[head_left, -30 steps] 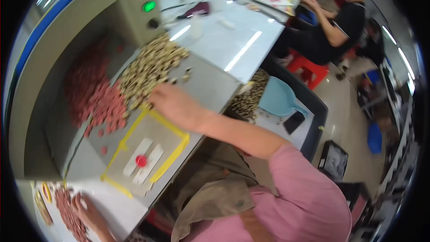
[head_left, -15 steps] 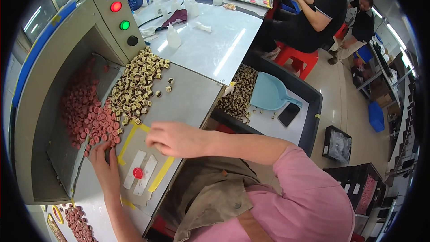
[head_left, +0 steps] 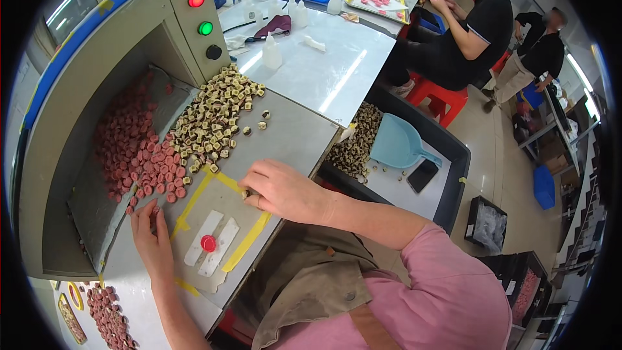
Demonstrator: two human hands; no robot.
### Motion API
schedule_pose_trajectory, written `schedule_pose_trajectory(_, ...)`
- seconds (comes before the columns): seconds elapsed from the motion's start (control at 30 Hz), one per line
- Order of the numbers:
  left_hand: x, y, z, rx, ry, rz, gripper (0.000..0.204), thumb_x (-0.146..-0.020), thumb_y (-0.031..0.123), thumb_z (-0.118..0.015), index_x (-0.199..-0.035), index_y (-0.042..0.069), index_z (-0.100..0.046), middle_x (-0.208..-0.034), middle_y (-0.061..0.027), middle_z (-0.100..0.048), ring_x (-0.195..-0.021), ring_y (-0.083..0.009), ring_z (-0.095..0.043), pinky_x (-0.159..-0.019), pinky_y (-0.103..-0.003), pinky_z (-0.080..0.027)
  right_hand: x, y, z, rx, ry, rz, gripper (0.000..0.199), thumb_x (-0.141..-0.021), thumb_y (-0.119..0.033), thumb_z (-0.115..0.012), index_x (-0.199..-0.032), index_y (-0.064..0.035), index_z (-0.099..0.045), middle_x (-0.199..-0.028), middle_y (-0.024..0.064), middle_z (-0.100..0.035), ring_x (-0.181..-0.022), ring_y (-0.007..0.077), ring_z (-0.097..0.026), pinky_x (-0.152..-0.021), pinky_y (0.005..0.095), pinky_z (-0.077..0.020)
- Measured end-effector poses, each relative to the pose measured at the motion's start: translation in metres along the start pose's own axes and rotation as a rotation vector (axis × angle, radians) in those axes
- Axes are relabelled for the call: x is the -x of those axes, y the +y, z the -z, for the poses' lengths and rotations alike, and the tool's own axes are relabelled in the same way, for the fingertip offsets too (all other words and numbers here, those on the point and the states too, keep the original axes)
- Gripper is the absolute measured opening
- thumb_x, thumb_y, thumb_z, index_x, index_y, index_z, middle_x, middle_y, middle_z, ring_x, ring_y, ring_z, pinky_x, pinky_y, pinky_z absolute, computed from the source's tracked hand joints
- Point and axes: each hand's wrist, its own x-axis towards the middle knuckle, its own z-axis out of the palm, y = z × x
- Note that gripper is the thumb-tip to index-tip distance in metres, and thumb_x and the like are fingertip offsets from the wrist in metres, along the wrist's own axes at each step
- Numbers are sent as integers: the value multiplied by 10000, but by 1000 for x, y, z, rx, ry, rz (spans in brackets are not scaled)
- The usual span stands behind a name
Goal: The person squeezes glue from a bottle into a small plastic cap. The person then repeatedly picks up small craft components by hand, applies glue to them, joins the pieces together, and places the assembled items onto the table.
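Observation:
My right hand (head_left: 278,189) is held over the taped work area, its thumb and fingers pinching a small cream-and-brown piece (head_left: 246,194). At the near edge of the pink pile is my left hand (head_left: 153,241); its fingers are drawn together, and what is between the tips is too small to make out. A red round piece (head_left: 208,244) sits across two white strips (head_left: 219,246) between yellow tape lines. Beyond my hands lie a heap of round pink pieces (head_left: 159,172) and a heap of cream-and-brown pieces (head_left: 217,113), touching each other.
A beige machine (head_left: 146,26) with an arched opening and lit buttons stands at the left. More pink-brown pieces (head_left: 109,317) lie at lower left. To the right, a black tray (head_left: 461,162) holds a blue dustpan (head_left: 395,142) and a phone (head_left: 422,176). A co-worker (head_left: 476,32) sits beyond.
My right hand has moved slightly right and now shows a cream-and-brown piece in its fingertips. My left hand has drawn back a little from the pink pile. The view has shifted.

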Motion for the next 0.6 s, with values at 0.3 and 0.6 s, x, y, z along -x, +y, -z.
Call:
schedule_pose_trajectory(0.3, 1, -6, 5, 235, 120, 97, 219, -919, 43, -522, -1123, 1, -587, -1089, -41, -524, -926, -115, -555, -783, -249, -451, 0, -6, 13, 133, -131, 51, 139, -819, -119, -625, -933, -44, -601, -879, 91, -540, -868, 277, -553, -772, 375, -466)
schedule_pose_trajectory(0.6, 41, 37, 44, 756, 180, 383, 284, -944, 79, -516, -1217, 5, -540, -1129, -52, -566, -914, -84, -554, -770, -211, -440, -6, -11, 11, 125, -254, 36, 136, -795, -103, -582, -914, -41, -603, -880, 109, -550, -866, 292, -555, -783, 382, -469)
